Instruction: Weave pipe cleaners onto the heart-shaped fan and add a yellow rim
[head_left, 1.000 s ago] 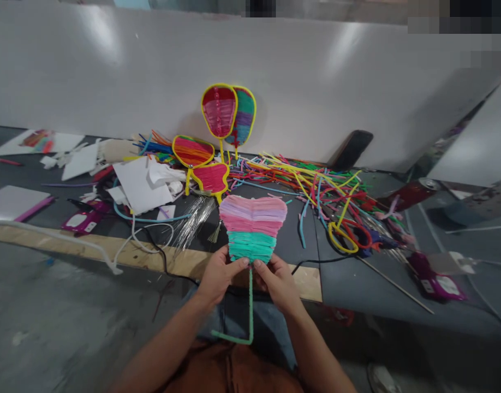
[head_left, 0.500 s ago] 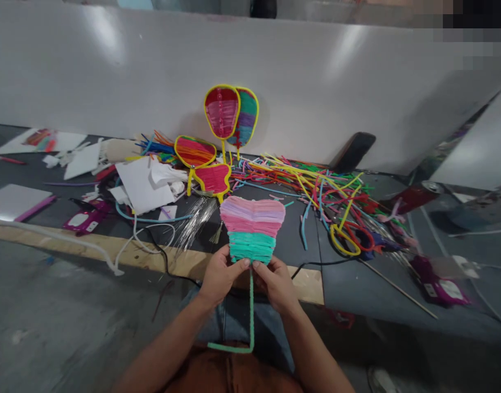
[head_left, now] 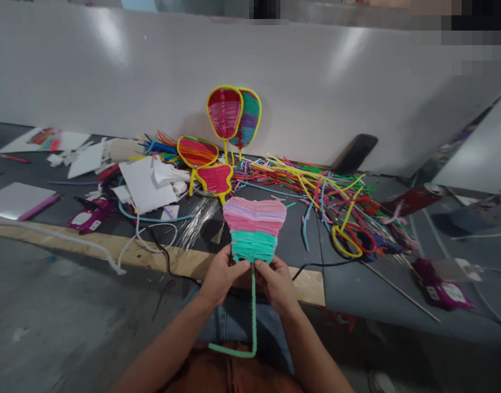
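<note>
A fan made of pipe cleaners [head_left: 254, 224] is held upright in front of me, banded pink, lilac, deeper pink and turquoise. My left hand [head_left: 224, 275] pinches its lower left edge, the thumb on the near face. At the lower right edge my right hand [head_left: 276, 279] grips in the same way, and the two thumbs nearly meet at the base. From there a green pipe-cleaner stem [head_left: 254, 314] hangs down between my forearms and bends sharply left at its end. The fingers behind the fan are partly hidden.
Yellow-rimmed fans [head_left: 225, 112] lean on the white partition [head_left: 152, 71]. Loose pipe cleaners [head_left: 291, 174] heap along it, beside a phone [head_left: 356, 154]. White paper scraps [head_left: 146, 185] and a purple glue gun [head_left: 89, 215] lie left; a can [head_left: 418, 197] and another purple device [head_left: 441, 286] lie right.
The view has shifted slightly, so everything on the table appears a little farther right. Both hands keep their hold on the fan, with no clear change in grip.
</note>
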`<state>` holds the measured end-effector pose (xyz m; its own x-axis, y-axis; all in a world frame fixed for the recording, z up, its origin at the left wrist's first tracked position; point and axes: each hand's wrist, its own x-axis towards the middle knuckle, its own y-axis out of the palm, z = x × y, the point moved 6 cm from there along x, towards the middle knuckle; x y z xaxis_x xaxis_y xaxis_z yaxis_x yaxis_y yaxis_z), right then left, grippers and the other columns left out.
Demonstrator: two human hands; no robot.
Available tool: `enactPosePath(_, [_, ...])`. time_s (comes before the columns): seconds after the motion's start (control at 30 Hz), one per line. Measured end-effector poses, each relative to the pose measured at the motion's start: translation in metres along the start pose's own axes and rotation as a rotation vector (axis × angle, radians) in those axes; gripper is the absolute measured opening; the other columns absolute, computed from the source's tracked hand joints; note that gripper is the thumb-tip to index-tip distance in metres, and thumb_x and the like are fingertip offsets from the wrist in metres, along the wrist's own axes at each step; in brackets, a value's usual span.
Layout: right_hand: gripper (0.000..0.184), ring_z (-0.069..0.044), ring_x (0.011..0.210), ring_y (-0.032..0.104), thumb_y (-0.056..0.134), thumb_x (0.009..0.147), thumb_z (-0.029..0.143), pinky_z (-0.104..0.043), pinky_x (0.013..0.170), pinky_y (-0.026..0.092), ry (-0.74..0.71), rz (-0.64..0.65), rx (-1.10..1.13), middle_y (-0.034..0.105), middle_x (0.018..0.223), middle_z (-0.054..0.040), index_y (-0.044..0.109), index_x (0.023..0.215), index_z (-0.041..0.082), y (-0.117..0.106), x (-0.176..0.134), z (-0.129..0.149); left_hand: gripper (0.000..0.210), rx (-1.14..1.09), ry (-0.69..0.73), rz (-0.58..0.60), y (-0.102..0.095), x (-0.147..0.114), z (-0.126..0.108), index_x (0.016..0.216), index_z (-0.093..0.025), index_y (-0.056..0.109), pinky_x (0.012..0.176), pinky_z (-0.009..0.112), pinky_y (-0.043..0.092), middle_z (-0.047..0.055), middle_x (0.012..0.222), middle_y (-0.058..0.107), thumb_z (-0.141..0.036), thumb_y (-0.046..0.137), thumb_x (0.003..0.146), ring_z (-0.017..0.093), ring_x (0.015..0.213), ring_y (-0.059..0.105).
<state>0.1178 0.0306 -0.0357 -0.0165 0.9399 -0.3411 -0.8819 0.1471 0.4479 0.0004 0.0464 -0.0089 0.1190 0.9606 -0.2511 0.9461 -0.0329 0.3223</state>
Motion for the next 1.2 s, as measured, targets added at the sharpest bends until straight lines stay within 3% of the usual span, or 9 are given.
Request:
enactPosePath(0.27, [0.026,-0.004,0.039,0.027,0.071,0.065,0.039,-0.018,0.037,0.020,0.034,-0.020,-0.017,0.037,0.047,0.0099,0.055,0.071,0.019,0.0002,-0.0004,-0.0035,0.027,0.028,0.009,-0.041,0.0006,0.0007,0.0000,0.088,-0.016,0.065,0.074,0.026,0.047,0.001,0.078,0.070,-0.017,0.072,0.062,0.013,0.070,0.059])
enactPosePath(0.53, [0.026,-0.004,0.041,0.033,0.072,0.065,0.038,-0.017,0.039,0.025,-0.021,-0.002,-0.043,0.044,0.049,0.0084,0.057,0.070,0.017,0.0002,0.0036,-0.0022,0.030,-0.026,0.014,-0.062,-0.0005,0.0025,0.0017,0.090,-0.016,0.065,0.076,0.027,0.048,0.001,0.081,0.071,-0.021,0.075,0.062,0.014,0.073,0.062])
enactPosePath(0.73, [0.031,-0.005,0.042,0.041,0.073,0.066,0.044,-0.017,0.039,0.031,0.064,0.068,-0.006,0.050,0.054,0.0063,0.060,0.075,0.017,-0.0014,0.0014,-0.0020,0.029,-0.097,0.033,-0.038,-0.0010,0.0067,0.0003,0.090,-0.016,0.066,0.078,0.028,0.049,0.003,0.083,0.072,-0.022,0.075,0.064,0.015,0.076,0.063])
enactPosePath(0.87, [0.031,-0.005,0.046,0.045,0.073,0.068,0.045,-0.016,0.042,0.037,0.045,0.130,-0.029,0.054,0.057,0.0046,0.061,0.075,0.018,-0.0053,-0.0007,0.0041,0.032,-0.125,0.032,-0.034,-0.0038,0.0087,0.0001,0.091,-0.015,0.065,0.080,0.030,0.049,0.003,0.083,0.071,-0.023,0.077,0.063,0.015,0.075,0.063])
enactPosePath(1.2, [0.031,-0.005,0.048,0.046,0.070,0.073,0.045,-0.015,0.042,0.037,0.022,0.079,-0.050,0.055,0.065,0.0038,0.057,0.076,0.018,-0.0052,-0.0004,-0.0002,0.028,-0.029,0.051,0.058,-0.0037,0.0050,-0.0004,0.102,-0.020,0.062,0.088,0.030,0.046,0.003,0.094,0.070,-0.032,0.066,0.077,0.016,0.086,0.063])
